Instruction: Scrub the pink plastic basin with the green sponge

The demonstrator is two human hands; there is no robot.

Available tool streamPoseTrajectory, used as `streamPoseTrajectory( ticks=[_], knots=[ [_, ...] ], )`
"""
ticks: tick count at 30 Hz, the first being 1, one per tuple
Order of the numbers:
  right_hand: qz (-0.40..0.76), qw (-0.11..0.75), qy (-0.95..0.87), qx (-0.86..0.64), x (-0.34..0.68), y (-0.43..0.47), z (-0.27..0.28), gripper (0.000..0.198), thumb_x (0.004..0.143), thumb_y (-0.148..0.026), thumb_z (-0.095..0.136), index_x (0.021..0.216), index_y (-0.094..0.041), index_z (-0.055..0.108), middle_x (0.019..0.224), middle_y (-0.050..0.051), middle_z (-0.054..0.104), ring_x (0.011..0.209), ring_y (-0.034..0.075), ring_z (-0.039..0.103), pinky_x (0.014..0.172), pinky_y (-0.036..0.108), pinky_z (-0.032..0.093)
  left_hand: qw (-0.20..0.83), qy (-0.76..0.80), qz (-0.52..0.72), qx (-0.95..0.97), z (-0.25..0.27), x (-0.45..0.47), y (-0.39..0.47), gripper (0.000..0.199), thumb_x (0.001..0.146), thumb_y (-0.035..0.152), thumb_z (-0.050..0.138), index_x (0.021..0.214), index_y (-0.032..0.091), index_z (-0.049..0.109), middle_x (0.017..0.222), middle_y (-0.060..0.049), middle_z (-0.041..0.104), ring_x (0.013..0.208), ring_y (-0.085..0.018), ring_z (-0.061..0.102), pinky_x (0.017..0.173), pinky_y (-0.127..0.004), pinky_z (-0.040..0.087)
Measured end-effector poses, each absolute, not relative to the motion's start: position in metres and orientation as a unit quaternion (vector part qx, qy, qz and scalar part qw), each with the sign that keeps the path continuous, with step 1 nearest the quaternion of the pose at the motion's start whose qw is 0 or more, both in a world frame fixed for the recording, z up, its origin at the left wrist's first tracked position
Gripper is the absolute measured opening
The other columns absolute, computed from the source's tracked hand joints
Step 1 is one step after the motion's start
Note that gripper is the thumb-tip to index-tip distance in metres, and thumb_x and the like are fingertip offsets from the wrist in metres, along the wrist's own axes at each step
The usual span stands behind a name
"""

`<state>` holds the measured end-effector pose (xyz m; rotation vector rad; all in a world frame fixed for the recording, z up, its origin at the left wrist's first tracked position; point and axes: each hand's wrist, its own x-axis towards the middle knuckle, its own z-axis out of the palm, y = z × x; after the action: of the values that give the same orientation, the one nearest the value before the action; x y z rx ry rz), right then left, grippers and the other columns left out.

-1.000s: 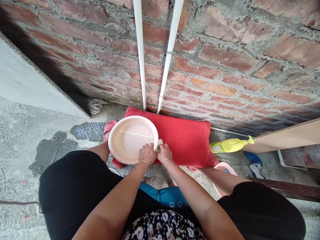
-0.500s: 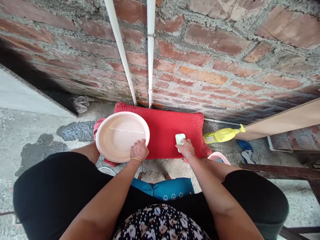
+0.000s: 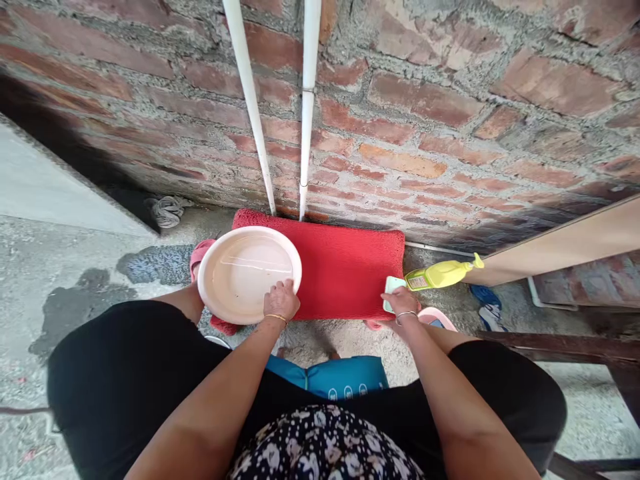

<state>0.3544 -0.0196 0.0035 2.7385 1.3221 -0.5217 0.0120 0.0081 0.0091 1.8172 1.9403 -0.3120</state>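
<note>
A pale pink basin [image 3: 215,303] with shallow water in it rests on the left part of a red mat [image 3: 345,267]. My left hand [image 3: 281,300] has its fingers curled over the basin's near right rim; the fingertips are partly hidden. At the mat's right end, my right hand [image 3: 403,301] grips a pale green, rounded rectangular block [image 3: 393,285] with a whitish edge. Its underside is out of sight, so I cannot tell its exact kind. Just right of the block lies a yellow-green pump bottle [image 3: 440,274].
Behind the mat rises a brick wall [image 3: 400,157] with two white pipes [image 3: 306,120]. A small pink container [image 3: 443,317] stands by my right leg. Further right lie blue-and-white shoes [image 3: 489,308]. Grey rags [image 3: 167,211] lie at the left, near wet floor patches.
My right hand has moved right with the pale green block, from mid-right of the mat to its right edge. My left hand stays on the basin rim. The view has shifted slightly.
</note>
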Motion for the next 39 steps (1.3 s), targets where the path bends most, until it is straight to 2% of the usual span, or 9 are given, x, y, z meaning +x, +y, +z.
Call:
streamPoseTrajectory(
  ticks=[4,9,16,19,24,30,36,39],
  knots=[
    [-0.251,0.028,0.477,0.842,0.26,-0.018,0.002,0.035,0.063,-0.049,0.068,0.085,-0.023,0.061,0.092,0.002,0.05,0.071,0.013,0.053,0.062,0.023,0.036,0.226,0.704,-0.102,0.665,0.008,0.012,0.007,0.033,0.084,0.031,0.038,0.113,0.02,0.049,0.105,-0.013,0.054,0.098,-0.025,0.053,0.079,-0.038,0.041],
    [-0.304,0.043,0.571,0.761,0.157,-0.034,-0.012,0.036,0.061,-0.05,0.07,0.086,-0.025,0.06,0.092,-0.001,0.047,0.069,0.011,0.051,0.058,0.022,0.033,0.217,0.699,-0.087,0.676,0.007,0.01,0.005,0.049,0.086,0.054,0.028,0.114,0.019,0.049,0.106,-0.014,0.054,0.099,-0.027,0.052,0.08,-0.041,0.041],
    [-0.278,0.043,0.681,0.676,0.108,-0.044,-0.022,0.043,0.07,-0.052,0.062,0.103,-0.025,0.057,0.103,0.005,0.048,0.083,0.017,0.052,0.064,0.025,0.036,0.217,0.702,-0.08,0.674,0.004,0.009,0.005,0.049,0.086,0.055,0.03,0.113,0.019,0.049,0.105,-0.013,0.054,0.097,-0.026,0.053,0.079,-0.04,0.041],
    [-0.264,0.059,0.692,0.669,0.122,-0.043,-0.023,0.037,0.071,-0.05,0.061,0.098,-0.024,0.058,0.103,0.005,0.048,0.087,0.018,0.05,0.066,0.026,0.036,0.212,0.701,-0.077,0.677,0.002,0.01,0.005,0.046,0.086,0.052,0.032,0.113,0.019,0.049,0.105,-0.013,0.054,0.097,-0.026,0.053,0.079,-0.04,0.042],
    [-0.254,0.073,0.639,0.722,0.171,-0.044,-0.023,0.035,0.066,-0.049,0.066,0.089,-0.024,0.059,0.098,0.002,0.046,0.081,0.015,0.049,0.063,0.024,0.034,0.198,0.7,-0.071,0.682,0.002,0.01,0.004,0.044,0.086,0.05,0.033,0.114,0.019,0.049,0.104,-0.013,0.055,0.097,-0.027,0.053,0.078,-0.04,0.042],
    [-0.235,0.099,0.558,0.79,0.253,-0.044,-0.016,0.037,0.065,-0.051,0.066,0.09,-0.024,0.06,0.095,0.001,0.046,0.077,0.013,0.05,0.062,0.023,0.036,0.215,0.701,-0.097,0.673,0.005,0.011,0.007,0.046,0.086,0.049,0.032,0.116,0.018,0.049,0.107,-0.014,0.054,0.099,-0.028,0.052,0.079,-0.041,0.042],
    [-0.233,0.15,0.452,0.848,0.351,-0.045,-0.01,0.039,0.065,-0.049,0.065,0.092,-0.02,0.061,0.102,0.007,0.05,0.078,0.017,0.056,0.067,0.027,0.04,0.216,0.704,-0.107,0.668,0.006,0.012,0.009,0.046,0.086,0.049,0.033,0.118,0.02,0.048,0.109,-0.014,0.054,0.1,-0.027,0.052,0.08,-0.041,0.041],
    [-0.233,0.149,0.386,0.88,0.383,-0.049,-0.009,0.041,0.063,-0.048,0.065,0.09,-0.017,0.061,0.096,0.011,0.056,0.082,0.022,0.059,0.066,0.029,0.042,0.212,0.704,-0.109,0.669,0.007,0.013,0.009,0.046,0.086,0.048,0.032,0.119,0.02,0.047,0.109,-0.014,0.054,0.1,-0.027,0.051,0.079,-0.041,0.041]
  ],
)
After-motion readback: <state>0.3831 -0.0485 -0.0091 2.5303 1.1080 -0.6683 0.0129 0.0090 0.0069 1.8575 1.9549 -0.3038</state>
